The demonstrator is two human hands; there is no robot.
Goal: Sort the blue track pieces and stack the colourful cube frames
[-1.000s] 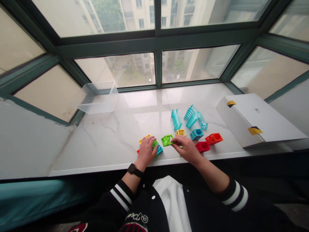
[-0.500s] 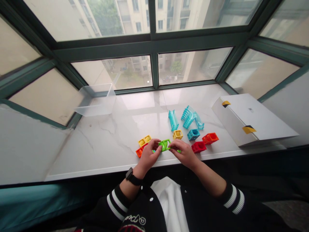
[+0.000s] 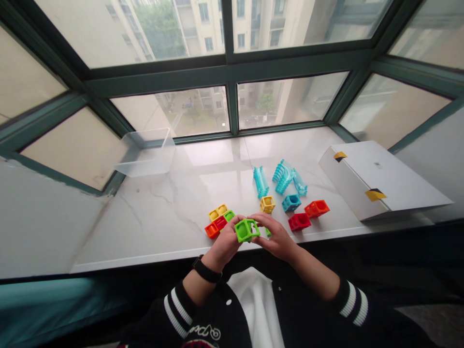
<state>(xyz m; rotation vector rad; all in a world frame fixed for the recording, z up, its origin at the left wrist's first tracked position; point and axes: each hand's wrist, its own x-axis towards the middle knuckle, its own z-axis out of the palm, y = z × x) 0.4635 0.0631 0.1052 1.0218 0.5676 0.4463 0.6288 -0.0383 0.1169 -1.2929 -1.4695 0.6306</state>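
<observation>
Two hands together | left hand (image 3: 224, 245) and right hand (image 3: 278, 237) half closed, both gripping a green hollow plastic cube (image 3: 247, 230) | cube held at lower centre of frame, above the marble windowsill (image 3: 155, 217) | yellow cube (image 3: 217, 212) and orange cube (image 3: 212, 230) just left; red cube (image 3: 299, 222) to the right

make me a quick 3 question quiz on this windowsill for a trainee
1. Which arm wears the watch: left or right?
2. True or false: the green cube is held between the left hand and the right hand.
3. What colour is the cube nearest the box?

Key: 1. left; 2. true; 3. orange, the orange cube.
</observation>
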